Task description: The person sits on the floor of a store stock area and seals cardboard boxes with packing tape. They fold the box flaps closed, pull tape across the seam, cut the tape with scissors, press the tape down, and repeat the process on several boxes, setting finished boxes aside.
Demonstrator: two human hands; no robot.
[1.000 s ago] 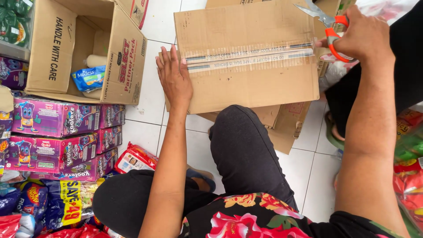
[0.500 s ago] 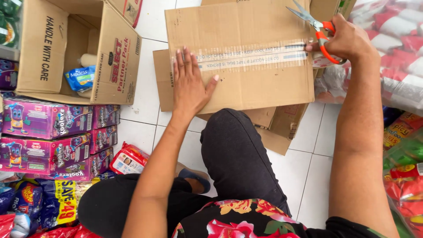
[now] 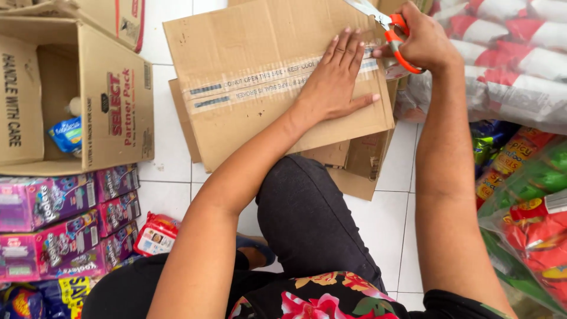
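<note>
Left hand (image 3: 336, 82) lies flat, fingers spread, pinning the box (image 3: 266, 82) while the right hand (image 3: 422, 41), at two o'clock, grips scissors (image 3: 393, 32) at the tape (image 3: 254, 85).

a taped brown cardboard box (image 3: 266, 88) sits at twelve o'clock; an open carton (image 3: 88, 100) at ten; pink snack packs (image 3: 65, 230) at eight; red-and-white bags (image 3: 514, 53) at two.

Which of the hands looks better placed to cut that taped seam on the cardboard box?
The right hand, probably. It grips the orange-handled scissors at the right end of the taped seam. The left hand lies flat on the cardboard box, pressing it down, with no tool.
</note>
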